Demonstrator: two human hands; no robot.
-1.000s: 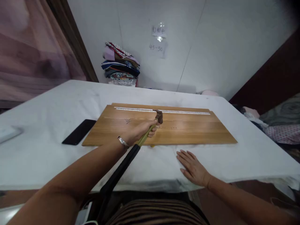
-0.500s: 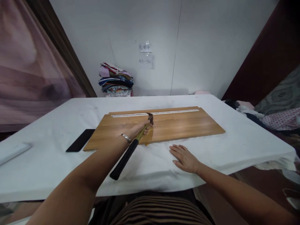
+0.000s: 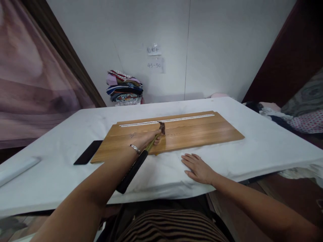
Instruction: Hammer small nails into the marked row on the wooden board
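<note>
My left hand (image 3: 153, 137) is closed around the neck of a claw hammer (image 3: 134, 170), just below its head. The hammer's black grip slants down toward me under my forearm, and its rusty head is over the middle of a wooden board (image 3: 199, 129). A row of small dark marks (image 3: 174, 134) runs across the board to the right of the hammer head. A few loose nails (image 3: 132, 135) lie left of my wrist. My right hand (image 3: 198, 168) rests flat, fingers stretched, on the white cloth in front of the board, holding nothing.
Two thin white strips (image 3: 176, 120) lie along the board's far side. A black flat object (image 3: 88, 152) lies by its left end. A white object (image 3: 19, 171) sits at the table's left. Folded clothes (image 3: 124, 88) are stacked by the wall. The table (image 3: 264, 148) has a white cloth.
The camera view has tilted slightly. My left hand still grips the hammer at the same place over the board, and my right hand stays flat on the cloth.
</note>
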